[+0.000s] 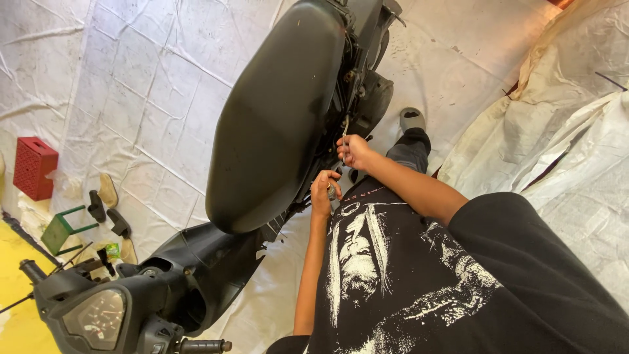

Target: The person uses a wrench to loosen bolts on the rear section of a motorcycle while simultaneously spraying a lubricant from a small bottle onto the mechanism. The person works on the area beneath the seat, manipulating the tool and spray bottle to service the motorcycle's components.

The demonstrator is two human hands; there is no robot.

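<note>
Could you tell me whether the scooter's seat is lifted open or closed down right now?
Closed down, as far as shows: the black seat lies flat along the scooter body, with no gap visible beneath it.

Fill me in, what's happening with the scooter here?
A person stands beside a black scooter parked on white sheeting. The right hand holds a thin metal tool against the bodywork just under the seat edge. The left hand is lower down at the same side panel, closed on something small that I can't make out. A red crate and a green stool sit off by the handlebars.
</note>
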